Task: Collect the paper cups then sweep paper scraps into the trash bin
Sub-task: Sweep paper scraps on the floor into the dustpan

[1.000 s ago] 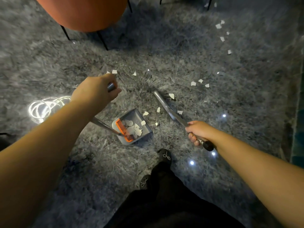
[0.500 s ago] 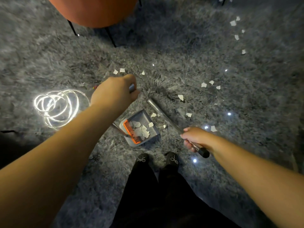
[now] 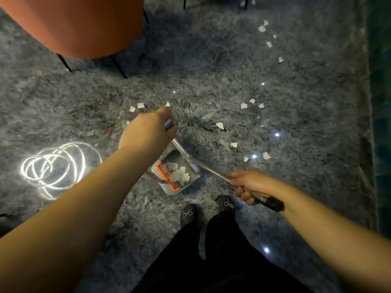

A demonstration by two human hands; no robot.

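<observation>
— What has moved since a moment ago?

— The long silver broom handle [image 3: 208, 168] has swung left, right up to the grey plastic dustpan [image 3: 175, 176]. Before, it lay apart on the right.

— Who holds the broom?

— The right hand [image 3: 248, 183] has its fingers curled tight round the handle near the black end cap [image 3: 273, 203]. The broom's low end sits at the far right edge of the dustpan.

— And the other hand?

— The left hand [image 3: 148, 130] grips the silver dustpan handle [image 3: 168, 123], above and far from the pan.

— Where are the paper bits?

— Some white paper scraps [image 3: 179, 173] lie inside the pan, beside its orange comb teeth [image 3: 167, 176]. More loose scraps [image 3: 220, 125] lie on the fluffy grey carpet [image 3: 211, 81], far and right of the pan.

— What else is near?

— A glowing white coil of light strip [image 3: 53, 168] on the left, an orange round chair [image 3: 78, 24] far left, and two dark shoes [image 3: 188, 214] just near the pan.
</observation>
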